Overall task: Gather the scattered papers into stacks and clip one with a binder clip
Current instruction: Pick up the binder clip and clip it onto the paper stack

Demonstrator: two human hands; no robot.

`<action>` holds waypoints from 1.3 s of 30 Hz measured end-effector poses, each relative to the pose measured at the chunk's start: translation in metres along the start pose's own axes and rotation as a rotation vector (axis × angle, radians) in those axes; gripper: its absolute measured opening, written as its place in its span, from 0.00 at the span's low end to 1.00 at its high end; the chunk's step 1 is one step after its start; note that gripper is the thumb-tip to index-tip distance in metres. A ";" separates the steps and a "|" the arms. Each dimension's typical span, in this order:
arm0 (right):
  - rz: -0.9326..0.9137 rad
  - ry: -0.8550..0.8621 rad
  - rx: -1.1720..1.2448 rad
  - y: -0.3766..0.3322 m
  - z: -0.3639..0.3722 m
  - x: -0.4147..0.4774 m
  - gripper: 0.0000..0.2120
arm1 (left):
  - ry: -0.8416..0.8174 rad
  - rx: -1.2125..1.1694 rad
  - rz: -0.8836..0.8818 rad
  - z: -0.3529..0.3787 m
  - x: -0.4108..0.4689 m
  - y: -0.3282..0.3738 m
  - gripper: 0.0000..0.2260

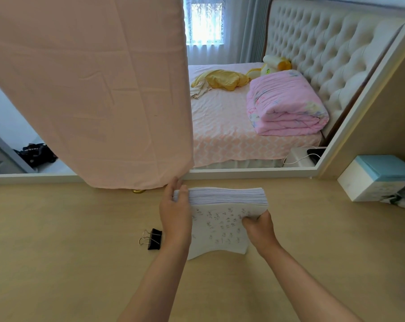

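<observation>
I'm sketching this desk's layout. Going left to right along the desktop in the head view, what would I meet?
binder clip → left hand → paper stack → right hand → teal-and-white box

Writing on the paper stack [222, 219] is illegible; pink cloth [92, 89] hides most of a gold object [138, 191]

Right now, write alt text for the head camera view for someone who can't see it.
Two hands hold a thick stack of papers at a wooden desk, the left hand gripping its left edge, the right hand pinching its right corner. A black binder clip lies on the desk left of the stack; a pink cloth hangs over a mirror behind.
</observation>
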State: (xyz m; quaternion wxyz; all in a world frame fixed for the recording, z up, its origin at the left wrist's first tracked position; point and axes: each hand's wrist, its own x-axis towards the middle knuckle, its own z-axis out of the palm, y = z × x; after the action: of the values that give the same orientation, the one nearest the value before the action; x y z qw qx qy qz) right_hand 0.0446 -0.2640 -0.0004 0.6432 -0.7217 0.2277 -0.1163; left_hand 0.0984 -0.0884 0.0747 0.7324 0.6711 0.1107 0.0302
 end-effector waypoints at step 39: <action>0.109 0.182 0.014 -0.009 0.015 0.010 0.13 | -0.326 0.219 0.167 -0.035 0.024 -0.091 0.22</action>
State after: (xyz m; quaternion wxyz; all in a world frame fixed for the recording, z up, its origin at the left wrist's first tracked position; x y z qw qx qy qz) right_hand 0.0620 -0.2549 0.0053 0.6305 -0.6902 0.3229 -0.1479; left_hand 0.1050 -0.0580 -0.0206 0.6584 0.7495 -0.0624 -0.0303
